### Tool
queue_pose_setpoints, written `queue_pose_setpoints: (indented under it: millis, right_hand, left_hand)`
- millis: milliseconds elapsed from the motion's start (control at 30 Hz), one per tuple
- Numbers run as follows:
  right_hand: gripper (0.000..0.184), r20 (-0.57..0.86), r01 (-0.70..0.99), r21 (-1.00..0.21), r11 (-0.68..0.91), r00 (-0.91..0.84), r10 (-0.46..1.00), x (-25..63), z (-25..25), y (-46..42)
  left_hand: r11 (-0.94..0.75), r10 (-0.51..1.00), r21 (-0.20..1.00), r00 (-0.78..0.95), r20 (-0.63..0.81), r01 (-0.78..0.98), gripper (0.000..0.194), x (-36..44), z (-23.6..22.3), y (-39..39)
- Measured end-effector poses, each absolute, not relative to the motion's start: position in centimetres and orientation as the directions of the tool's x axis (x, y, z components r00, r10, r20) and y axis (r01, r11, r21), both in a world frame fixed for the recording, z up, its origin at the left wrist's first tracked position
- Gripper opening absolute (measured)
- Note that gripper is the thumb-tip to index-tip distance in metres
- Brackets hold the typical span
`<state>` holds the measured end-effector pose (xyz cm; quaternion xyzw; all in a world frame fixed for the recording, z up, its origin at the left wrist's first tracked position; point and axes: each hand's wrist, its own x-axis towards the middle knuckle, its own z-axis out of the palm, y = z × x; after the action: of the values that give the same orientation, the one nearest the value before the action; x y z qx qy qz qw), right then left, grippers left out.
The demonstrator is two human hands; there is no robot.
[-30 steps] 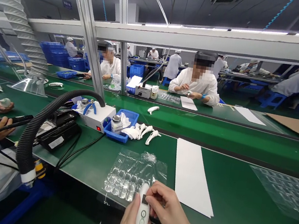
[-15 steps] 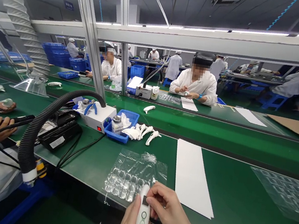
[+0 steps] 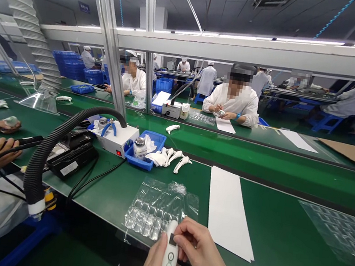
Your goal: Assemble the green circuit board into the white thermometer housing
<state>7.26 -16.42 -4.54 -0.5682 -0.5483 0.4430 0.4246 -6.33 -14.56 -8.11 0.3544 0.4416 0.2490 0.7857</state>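
A white handheld device (image 3: 170,256) with a small dark display window and three round buttons stands nearly upright, held by my left hand (image 3: 154,260). That hand's thumb lies along the left side, with fingers wrapped behind it. My right hand (image 3: 195,247) is closed in a pinch at the edge of the dark window; anything thin between thumb and forefinger is too small to make out. Just beyond my hands, a clear plastic blister sheet (image 3: 143,217) with square pockets lies on the green table (image 3: 104,197).
White sheets (image 3: 229,212) lie to the right. A blue tray (image 3: 155,136) holds a metal-capped bottle; several white curved parts (image 3: 182,164) lie beside it. A black flexible hose (image 3: 35,165) arches on the left near a co-worker's hand (image 3: 1,153). Behind runs a green belt (image 3: 228,151).
The white curved piece on the belt has shifted slightly left. My hands and the device stay almost still.
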Motion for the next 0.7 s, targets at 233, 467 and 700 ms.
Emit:
queue_pose_setpoints:
  millis: [233,467,700]
  right_hand:
    - [0.016,-0.074,0.128,-0.989,-0.077,0.028,0.997,6.7,-4.7,-16.5]
    - [0.016,0.011,0.079,-0.997,0.006,0.056,0.998,6.9,-5.0,-16.3]
    - [0.017,0.060,0.169,-0.984,0.060,-0.002,0.998,7.3,-4.7,-15.4]
  left_hand:
    - [0.449,0.795,0.893,0.465,-0.389,-0.020,0.064,-6.2,-8.5,-14.7]
    - [0.539,0.794,0.842,0.320,-0.517,0.024,0.083,-6.7,-8.8,-15.2]
    - [0.386,0.858,0.917,0.324,-0.398,0.103,0.079,-7.5,-9.3,-14.8]
